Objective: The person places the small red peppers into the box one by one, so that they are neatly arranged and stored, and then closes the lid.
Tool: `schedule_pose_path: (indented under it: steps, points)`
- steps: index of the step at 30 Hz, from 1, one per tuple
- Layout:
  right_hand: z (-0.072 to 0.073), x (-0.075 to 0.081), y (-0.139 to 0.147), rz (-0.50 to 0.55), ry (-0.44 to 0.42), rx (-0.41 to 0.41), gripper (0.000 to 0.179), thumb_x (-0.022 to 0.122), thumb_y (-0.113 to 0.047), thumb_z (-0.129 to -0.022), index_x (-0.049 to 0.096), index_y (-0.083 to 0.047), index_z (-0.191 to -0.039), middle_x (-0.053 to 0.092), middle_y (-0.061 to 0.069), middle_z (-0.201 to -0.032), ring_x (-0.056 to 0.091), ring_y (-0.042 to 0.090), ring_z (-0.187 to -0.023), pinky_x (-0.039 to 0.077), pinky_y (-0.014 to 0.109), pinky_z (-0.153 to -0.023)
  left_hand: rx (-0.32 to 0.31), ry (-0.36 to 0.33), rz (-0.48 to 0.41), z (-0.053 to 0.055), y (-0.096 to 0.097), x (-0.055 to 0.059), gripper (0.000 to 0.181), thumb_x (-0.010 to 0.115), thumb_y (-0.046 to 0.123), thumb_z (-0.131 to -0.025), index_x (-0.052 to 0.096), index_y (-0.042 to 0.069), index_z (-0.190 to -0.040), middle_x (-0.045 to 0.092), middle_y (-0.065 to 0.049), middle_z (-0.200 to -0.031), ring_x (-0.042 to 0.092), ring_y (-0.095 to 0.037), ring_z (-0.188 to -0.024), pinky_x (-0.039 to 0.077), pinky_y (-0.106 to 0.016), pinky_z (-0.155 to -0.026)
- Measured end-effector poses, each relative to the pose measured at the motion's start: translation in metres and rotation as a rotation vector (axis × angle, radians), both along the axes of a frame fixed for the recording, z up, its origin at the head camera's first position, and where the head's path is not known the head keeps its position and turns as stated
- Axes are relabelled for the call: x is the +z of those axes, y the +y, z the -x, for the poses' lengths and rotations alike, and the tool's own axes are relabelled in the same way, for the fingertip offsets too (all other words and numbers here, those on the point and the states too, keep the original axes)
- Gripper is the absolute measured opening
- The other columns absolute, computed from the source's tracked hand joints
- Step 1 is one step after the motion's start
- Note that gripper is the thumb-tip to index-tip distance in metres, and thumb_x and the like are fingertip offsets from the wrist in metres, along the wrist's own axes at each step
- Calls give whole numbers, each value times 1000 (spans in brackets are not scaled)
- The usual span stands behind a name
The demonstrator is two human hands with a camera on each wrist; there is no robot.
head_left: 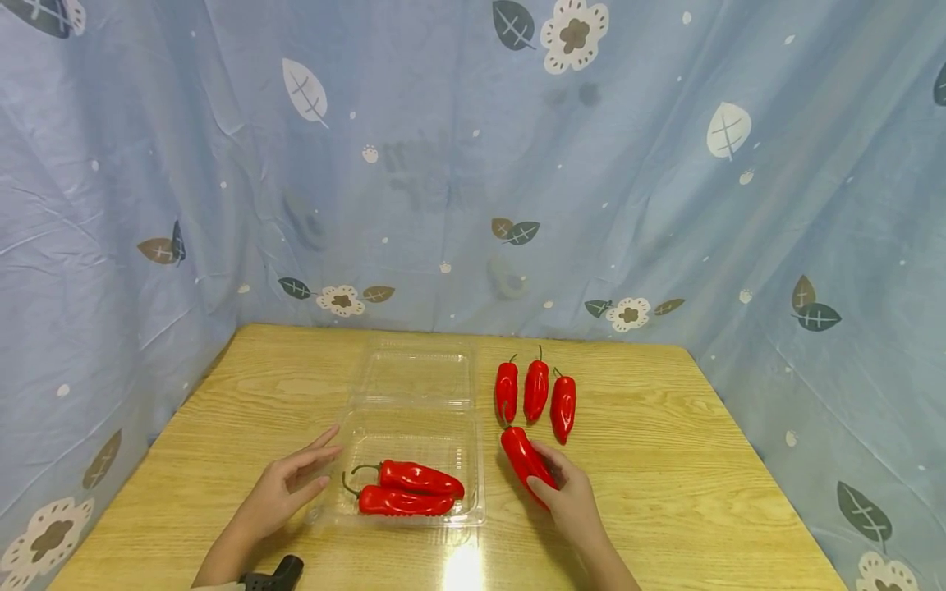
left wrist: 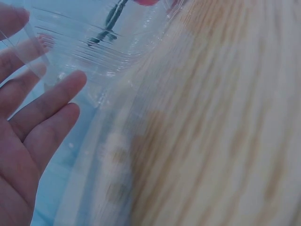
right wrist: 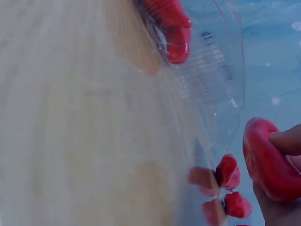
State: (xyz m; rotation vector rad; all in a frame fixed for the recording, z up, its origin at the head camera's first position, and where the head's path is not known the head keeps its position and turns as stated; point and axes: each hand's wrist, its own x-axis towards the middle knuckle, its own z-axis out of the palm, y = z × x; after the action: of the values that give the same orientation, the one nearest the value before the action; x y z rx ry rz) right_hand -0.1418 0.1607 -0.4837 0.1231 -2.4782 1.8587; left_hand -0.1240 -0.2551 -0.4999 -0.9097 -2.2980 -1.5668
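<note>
My right hand (head_left: 572,497) grips a red chili pepper (head_left: 526,460) above the table, thumb on one side, the green stem pointing away from me. The same pepper (right wrist: 270,157) shows at the right wrist view's edge. Two more red peppers (head_left: 420,478) lie side by side in the near half of a clear plastic clamshell box (head_left: 479,460), stems to the left. Beside the box's left wall is my left hand (head_left: 284,488), fingers loosely extended and holding nothing. In the left wrist view that hand (left wrist: 33,122) is close to the clear wall; contact is hard to tell.
Three red peppers (head_left: 536,390) lie on the wooden table (head_left: 650,460), right of the box and beyond my right hand. The clear lid (head_left: 417,373) lies folded back toward the far edge. A blue patterned curtain (head_left: 443,164) surrounds the table's back and sides.
</note>
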Motion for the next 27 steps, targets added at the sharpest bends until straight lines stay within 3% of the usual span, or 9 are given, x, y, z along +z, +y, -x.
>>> schedule_pose_path:
  steps: [10, 27]
  points:
    - [12, 13, -6, 17, 60, 35, 47, 70, 1, -81, 60, -7, -127, 59, 14, -129, 56, 28, -117, 50, 22, -93, -3, -20, 7, 1, 0, -1, 41, 54, -16, -87, 48, -17, -127, 27, -39, -143, 39, -4, -134, 38, -12, -103]
    - [35, 29, -29, 70, 194, 175, 48, 70, -2, -83, 57, -4, -129, 59, 16, -130, 55, 29, -119, 47, 13, -93, -17, -52, -4, 0, 1, 2, 40, 53, -14, -88, 47, -18, -128, 25, -40, -144, 39, -3, -134, 38, -13, -103]
